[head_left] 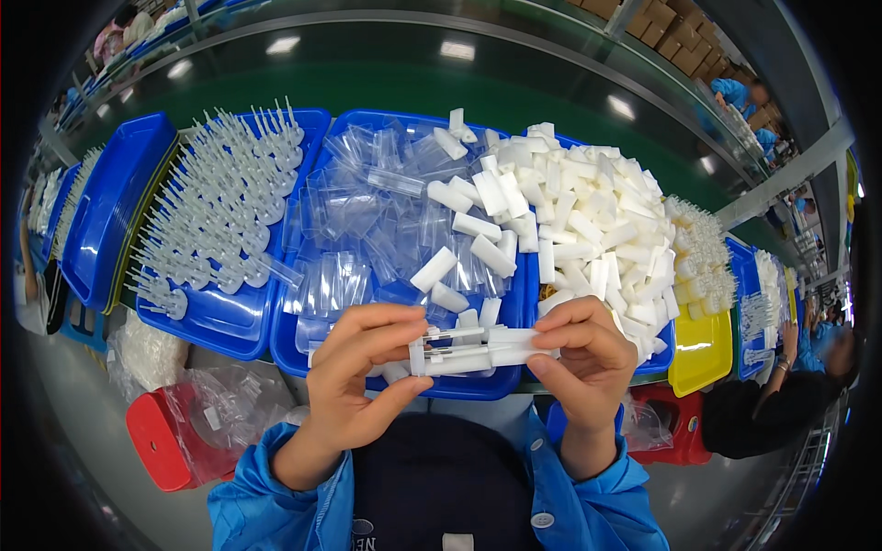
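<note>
In front of my chest, my left hand (363, 367) pinches the flat end of a white plastic base with thin rods (446, 352). The rods point to the right. From the other side my right hand (588, 358) grips a white plastic sleeve (508, 347) between thumb and fingers. Sleeve and rods lie in line and meet between my hands; how far one sits inside the other I cannot make out. Just beyond them is a blue tray (285, 344) of clear plastic sleeves (367, 207), with loose white plastic pieces (478, 225) on top.
Left stands a blue tray (239, 340) of white disc-based rods (220, 202); right, a heap of white plastic pieces (588, 202) and a yellow tray (707, 354). A green conveyor belt (395, 69) runs behind. Red stools (165, 441) flank me. A person in black sleeves (763, 413) works at right.
</note>
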Demonstrator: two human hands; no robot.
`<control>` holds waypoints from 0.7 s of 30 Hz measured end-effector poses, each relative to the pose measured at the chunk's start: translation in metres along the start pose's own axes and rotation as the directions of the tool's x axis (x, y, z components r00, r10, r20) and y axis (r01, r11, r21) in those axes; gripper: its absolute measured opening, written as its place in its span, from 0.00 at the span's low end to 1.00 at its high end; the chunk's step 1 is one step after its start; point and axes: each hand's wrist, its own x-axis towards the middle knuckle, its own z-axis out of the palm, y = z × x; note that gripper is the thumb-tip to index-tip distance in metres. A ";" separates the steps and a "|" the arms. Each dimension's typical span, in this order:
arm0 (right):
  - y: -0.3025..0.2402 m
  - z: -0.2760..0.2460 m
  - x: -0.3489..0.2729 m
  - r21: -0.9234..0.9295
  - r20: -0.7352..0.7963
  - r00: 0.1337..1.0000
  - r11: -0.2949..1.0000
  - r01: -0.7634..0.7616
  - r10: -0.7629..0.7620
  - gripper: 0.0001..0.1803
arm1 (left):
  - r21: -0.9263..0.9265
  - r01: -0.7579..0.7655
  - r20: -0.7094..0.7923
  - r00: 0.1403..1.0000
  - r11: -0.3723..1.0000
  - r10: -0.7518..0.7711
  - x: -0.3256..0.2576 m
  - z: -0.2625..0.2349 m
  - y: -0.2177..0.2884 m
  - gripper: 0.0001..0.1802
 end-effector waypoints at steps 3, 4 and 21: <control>-0.001 -0.002 0.001 -0.002 0.039 0.999 1.000 0.021 -0.021 0.12 | 0.010 0.009 0.002 1.000 1.000 -0.009 0.000 0.000 0.001 0.25; -0.001 -0.003 0.002 0.003 0.047 0.999 1.000 0.002 -0.002 0.12 | 0.007 0.016 0.009 1.000 1.000 -0.016 0.000 -0.001 0.001 0.25; -0.018 0.016 -0.002 -0.410 0.233 0.941 0.853 0.324 -0.246 0.11 | -0.012 0.138 0.124 0.983 0.990 -0.136 0.000 0.002 0.008 0.25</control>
